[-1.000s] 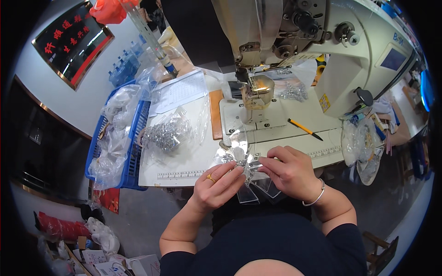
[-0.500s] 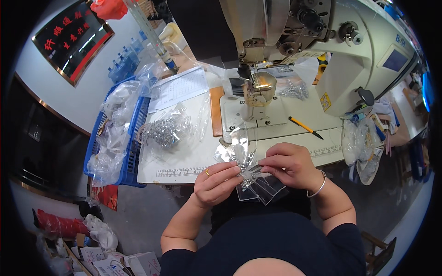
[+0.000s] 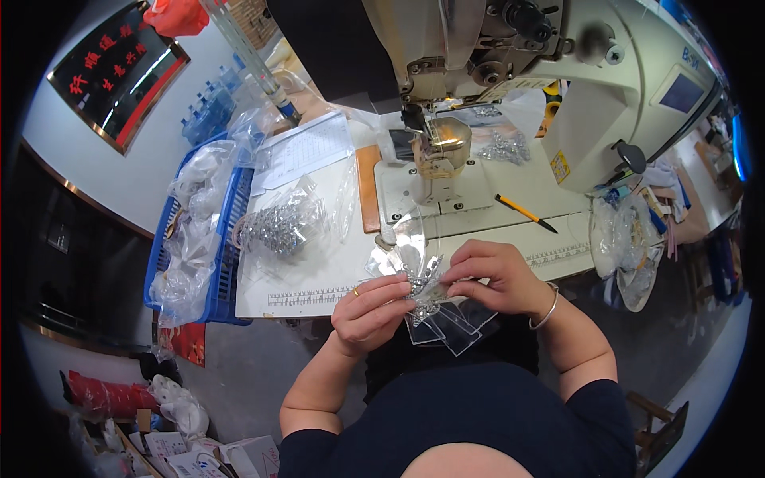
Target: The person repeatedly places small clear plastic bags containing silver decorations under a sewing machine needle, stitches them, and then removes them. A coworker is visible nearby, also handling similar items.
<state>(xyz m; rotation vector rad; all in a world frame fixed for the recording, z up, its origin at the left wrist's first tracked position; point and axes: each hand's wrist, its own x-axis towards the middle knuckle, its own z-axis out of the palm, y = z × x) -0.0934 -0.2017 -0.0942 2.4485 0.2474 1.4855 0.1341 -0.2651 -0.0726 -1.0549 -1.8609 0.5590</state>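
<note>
Over the table's front edge I hold a clear plastic piece with silver beads (image 3: 425, 312), its strap-like panels fanning upward and down toward my lap. My left hand (image 3: 371, 312), with a ring on one finger, is closed on its left side near the beads. On the right side, my right hand (image 3: 492, 276) pinches with thumb and fingers at the piece's edge; what exactly lies between the fingertips is too small to make out. Just beyond stands the sewing machine's post bed (image 3: 442, 155), below the needle area. The upper clear panel reaches toward its base plate.
A yellow-and-black pen (image 3: 526, 213) lies right of the machine base. To the left are a beaded clear bundle (image 3: 283, 227), a paper sheet (image 3: 307, 151) and a blue basket (image 3: 231, 263) of plastic-wrapped items. The machine arm (image 3: 613, 88) spans the right side; bagged material (image 3: 633, 255) sits beside it.
My right hand has risen slightly and shifted a little left along the piece's edge. The left hand keeps its grip. The whole view has shifted slightly.
</note>
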